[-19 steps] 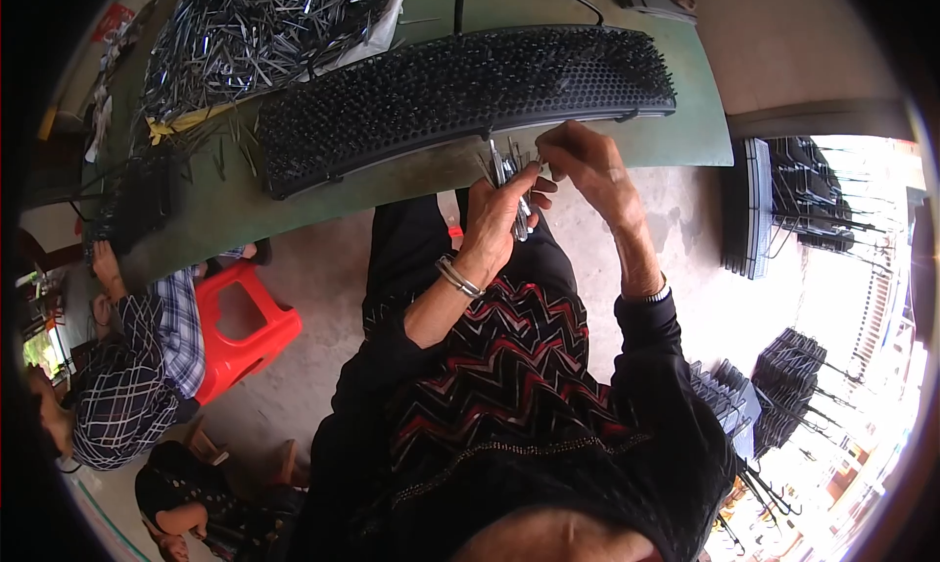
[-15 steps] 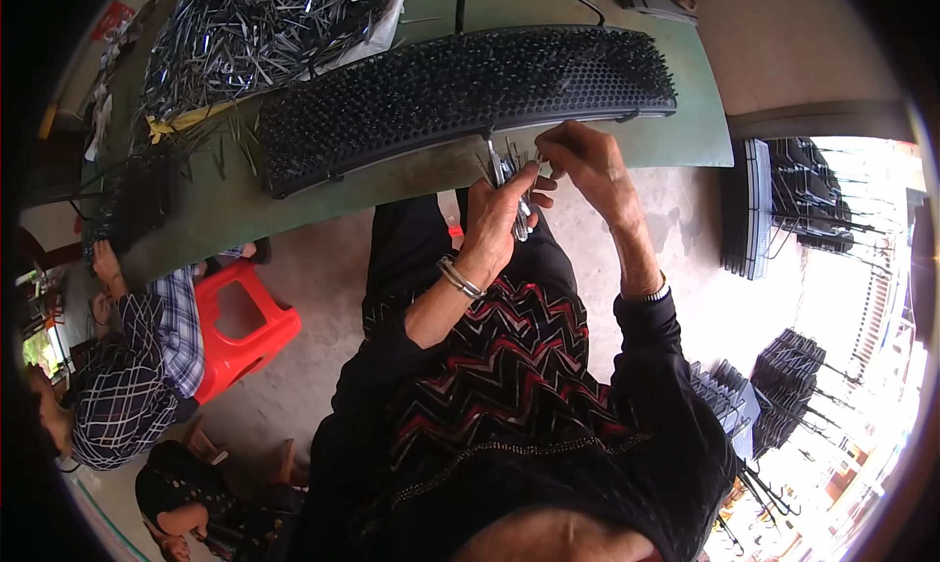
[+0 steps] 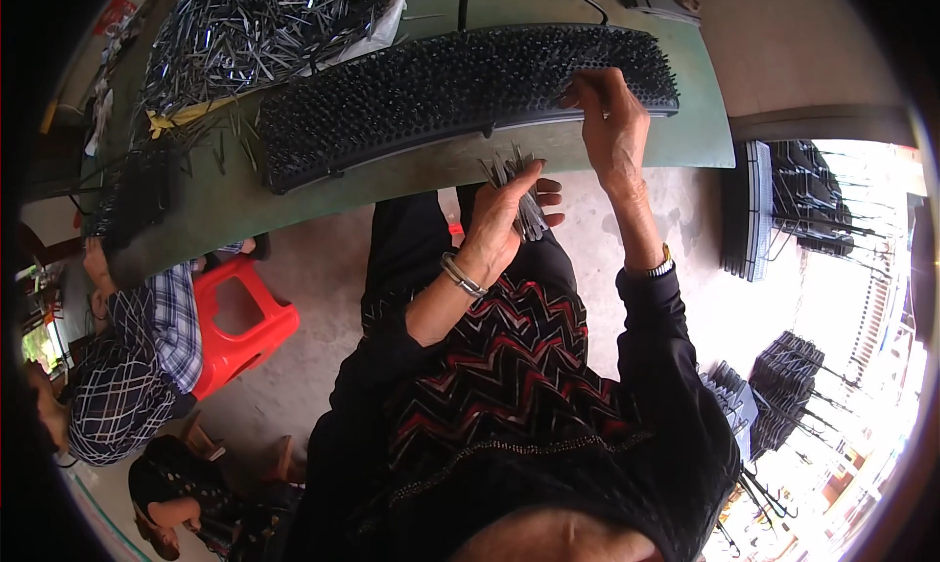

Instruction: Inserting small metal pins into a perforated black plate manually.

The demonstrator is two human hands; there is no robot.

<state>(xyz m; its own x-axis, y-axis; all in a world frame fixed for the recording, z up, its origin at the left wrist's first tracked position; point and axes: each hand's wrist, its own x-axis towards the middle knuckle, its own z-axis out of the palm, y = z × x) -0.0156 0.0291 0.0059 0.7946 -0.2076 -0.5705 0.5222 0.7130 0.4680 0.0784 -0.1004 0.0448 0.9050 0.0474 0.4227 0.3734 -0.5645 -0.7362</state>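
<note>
A bundle of thin, dark metallic strips (image 3: 530, 212) is gripped in my left hand (image 3: 494, 221), thumb across it, just off the table's near edge. My right hand (image 3: 617, 136) reaches over the right part of a long, curved black perforated panel (image 3: 392, 107), fingertips pinched close to its surface. Whatever sits between those fingertips is too small to make out. Short dark pieces stand up densely over most of the panel, and bare holes show along its front edge near my right hand.
The panel lies on a green table (image 3: 700, 121). A large heap of loose strips (image 3: 264, 38) is at the far left, near a yellow edge. A red plastic stool (image 3: 245, 361) and other people (image 3: 122, 396) are on the left. Black racks (image 3: 783, 391) stand at the right.
My right hand has moved from beside the bundle up and away onto the panel. My left hand has stayed nearly in place, still gripping the strips.
</note>
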